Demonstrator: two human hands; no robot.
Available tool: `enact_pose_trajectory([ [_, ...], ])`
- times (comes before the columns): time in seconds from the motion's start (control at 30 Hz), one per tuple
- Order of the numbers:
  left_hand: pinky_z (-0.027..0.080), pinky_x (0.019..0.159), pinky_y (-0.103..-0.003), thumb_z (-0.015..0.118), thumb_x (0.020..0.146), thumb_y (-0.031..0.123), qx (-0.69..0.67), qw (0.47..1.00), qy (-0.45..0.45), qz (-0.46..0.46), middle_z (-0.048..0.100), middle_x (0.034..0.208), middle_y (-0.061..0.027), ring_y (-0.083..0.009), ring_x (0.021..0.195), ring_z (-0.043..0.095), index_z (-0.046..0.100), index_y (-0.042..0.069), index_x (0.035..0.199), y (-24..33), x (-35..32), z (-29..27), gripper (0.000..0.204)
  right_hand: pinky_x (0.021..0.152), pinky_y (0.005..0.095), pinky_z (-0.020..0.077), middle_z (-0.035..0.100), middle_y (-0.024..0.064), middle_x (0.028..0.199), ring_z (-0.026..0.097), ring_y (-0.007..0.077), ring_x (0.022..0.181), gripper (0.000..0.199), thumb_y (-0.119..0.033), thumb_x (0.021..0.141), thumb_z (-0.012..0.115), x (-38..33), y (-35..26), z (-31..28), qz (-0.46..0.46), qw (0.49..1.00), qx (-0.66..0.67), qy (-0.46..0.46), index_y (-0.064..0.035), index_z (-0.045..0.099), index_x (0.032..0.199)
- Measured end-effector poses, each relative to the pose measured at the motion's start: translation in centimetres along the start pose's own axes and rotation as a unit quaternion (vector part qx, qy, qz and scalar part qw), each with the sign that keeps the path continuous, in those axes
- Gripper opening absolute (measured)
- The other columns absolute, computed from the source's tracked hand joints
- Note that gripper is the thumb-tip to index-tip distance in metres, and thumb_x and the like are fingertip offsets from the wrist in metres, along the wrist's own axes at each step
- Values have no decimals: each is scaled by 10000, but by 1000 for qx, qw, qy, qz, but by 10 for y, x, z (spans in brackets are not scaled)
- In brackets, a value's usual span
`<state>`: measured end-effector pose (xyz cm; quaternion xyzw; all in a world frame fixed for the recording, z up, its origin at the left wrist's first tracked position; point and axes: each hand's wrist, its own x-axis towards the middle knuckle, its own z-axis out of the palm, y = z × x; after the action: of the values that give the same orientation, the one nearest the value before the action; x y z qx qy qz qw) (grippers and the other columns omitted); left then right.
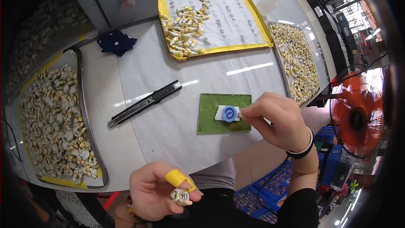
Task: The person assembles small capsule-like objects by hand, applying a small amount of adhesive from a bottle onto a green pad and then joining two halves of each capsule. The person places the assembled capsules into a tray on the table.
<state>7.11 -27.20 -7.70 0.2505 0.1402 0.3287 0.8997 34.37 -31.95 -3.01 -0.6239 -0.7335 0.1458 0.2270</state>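
My left hand (154, 192), low at the table's front edge, has yellow tape round one finger. Between its thumb and fingers is a small white shell-like piece (180, 196) with dark stripes and a pale tip. My right hand (276, 120) is closed in a pinch at the right side of a round blue piece (229, 113) with a dark curl on top. A tiny pale thing shows at those fingertips, too small to name. The blue piece stands on a white patch (219, 112) on a green square mat (206, 124).
A black utility knife (144, 104) lies left of the mat. Trays heaped with small white-and-yellow pieces stand at left (86, 122) and right (290, 80). A yellow-edged tray (236, 17), partly covered with such pieces, lies behind. A dark blue cloth (116, 42) and orange fan (358, 112) stand farther off.
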Motion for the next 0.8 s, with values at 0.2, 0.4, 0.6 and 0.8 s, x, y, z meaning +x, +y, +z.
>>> enact_pose_trajectory([
  [0.2, 583, 737, -323, 824, 771, 119, 6, 1000, 1, 5, 685, 926, -220, -228, 817, 690, 632, -91, 997, 2, -2, -3, 364, 675, 362, 493, 573, 83, 799, 580, 265, 773, 138, 2, 745, 701, 9, 4, 6, -35, 998, -30, -45, -37, 631, 857],
  [0.4, 569, 673, -303, 808, 772, 41, 200, 972, -112, 45, 696, 917, -200, -219, 774, 694, 636, -90, 1074, 9, 3, -20, 372, 634, 345, 488, 603, 71, 797, 599, 251, 751, 144, 21, 731, 718, 11, 2, 8, -37, 996, -66, -53, -49, 662, 843],
  [0.6, 560, 659, -339, 791, 768, 34, 350, 905, -181, 162, 693, 941, -180, -284, 749, 693, 650, -55, 1016, 9, 13, -13, 299, 600, 320, 515, 662, 76, 811, 634, 230, 696, 189, 32, 686, 735, 4, -24, 0, -20, 994, 98, 31, -31, 699, 860],
  [0.8, 549, 691, -327, 780, 787, 90, 445, 852, -163, 223, 697, 951, -147, -289, 789, 688, 662, -17, 1007, 5, 10, -7, 272, 591, 301, 540, 682, 102, 800, 654, 234, 660, 177, 69, 724, 746, 1, -54, 26, -95, 938, 327, 69, 6, 711, 886],
])
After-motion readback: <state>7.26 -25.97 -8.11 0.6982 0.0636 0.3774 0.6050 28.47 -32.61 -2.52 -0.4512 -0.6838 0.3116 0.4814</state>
